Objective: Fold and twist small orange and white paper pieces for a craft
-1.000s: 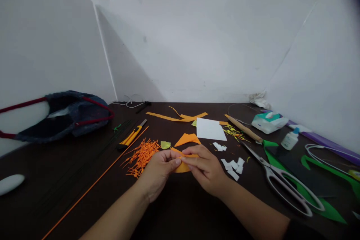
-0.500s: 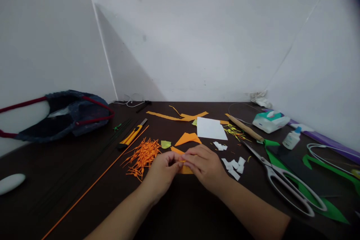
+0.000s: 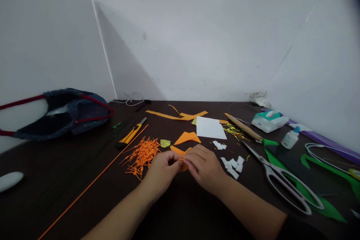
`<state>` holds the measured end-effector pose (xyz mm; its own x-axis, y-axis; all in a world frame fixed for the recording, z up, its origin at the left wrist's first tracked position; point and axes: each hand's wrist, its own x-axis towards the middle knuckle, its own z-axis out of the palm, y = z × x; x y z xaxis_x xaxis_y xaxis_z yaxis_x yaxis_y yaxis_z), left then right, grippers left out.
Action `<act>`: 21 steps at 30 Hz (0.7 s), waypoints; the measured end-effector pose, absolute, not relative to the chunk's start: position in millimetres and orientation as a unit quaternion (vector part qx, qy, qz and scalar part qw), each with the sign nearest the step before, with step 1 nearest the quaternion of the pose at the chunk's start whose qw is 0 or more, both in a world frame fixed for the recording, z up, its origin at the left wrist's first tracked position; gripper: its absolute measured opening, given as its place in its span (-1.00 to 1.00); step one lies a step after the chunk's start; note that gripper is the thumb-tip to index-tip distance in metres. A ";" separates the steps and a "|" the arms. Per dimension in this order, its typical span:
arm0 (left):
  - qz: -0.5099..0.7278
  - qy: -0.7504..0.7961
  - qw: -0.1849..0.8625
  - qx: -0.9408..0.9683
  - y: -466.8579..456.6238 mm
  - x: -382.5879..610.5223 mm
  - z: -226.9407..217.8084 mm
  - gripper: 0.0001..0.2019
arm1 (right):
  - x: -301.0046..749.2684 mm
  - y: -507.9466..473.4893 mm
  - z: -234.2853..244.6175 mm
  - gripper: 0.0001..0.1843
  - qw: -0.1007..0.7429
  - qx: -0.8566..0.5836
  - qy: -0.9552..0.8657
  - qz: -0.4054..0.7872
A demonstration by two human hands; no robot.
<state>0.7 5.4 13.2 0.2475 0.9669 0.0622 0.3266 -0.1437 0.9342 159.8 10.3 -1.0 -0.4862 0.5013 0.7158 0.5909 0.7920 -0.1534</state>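
Note:
My left hand [image 3: 163, 168] and my right hand [image 3: 206, 165] meet at the middle front of the table, fingertips almost touching. Both pinch a small orange paper piece [image 3: 182, 159], mostly covered by the fingers. Just beneath and behind the fingertips lie orange paper strips [image 3: 176, 150]. A pile of thin orange twisted paper pieces [image 3: 144, 153] is left of my left hand. Beyond the hands rest a folded orange paper scrap [image 3: 188, 138] and a yellow-green scrap [image 3: 165, 143]. White paper bits [image 3: 233, 165] lie right of my right hand.
Large scissors [image 3: 281, 180] lie at right over green paper [image 3: 272, 157]. Behind them stand a glue bottle [image 3: 291, 138] and a tissue pack [image 3: 269, 120]. A yellow cutter knife [image 3: 132, 135], a long orange stick [image 3: 92, 183] and a denim bag [image 3: 81, 114] are at left. White paper [image 3: 210, 128] lies mid-table.
My right fingertips have shifted slightly and the fingers of both hands have turned a little around the small orange paper piece. The other things lie as before; the view has tilted slightly.

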 end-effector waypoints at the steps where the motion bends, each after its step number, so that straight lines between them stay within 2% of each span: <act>1: 0.363 0.482 0.433 0.669 5.4 0.5 13.4 -0.86 | 160.0 10.8 -1.4 -0.83 0.401 -0.320 -0.858 -0.035; 7: 0.335 0.456 0.409 0.715 5.9 -0.5 15.3 -0.85 | 162.9 13.9 -3.2 -0.91 0.408 -0.351 -0.841 0.054; 16: 0.332 0.453 0.293 0.774 6.9 -1.1 12.1 -0.83 | 161.7 12.1 1.0 -0.81 0.394 -0.402 -0.814 0.145; 21: 0.305 0.473 0.313 0.765 5.4 0.1 15.8 -0.92 | 161.4 12.5 2.3 -0.83 0.392 -0.433 -0.790 0.187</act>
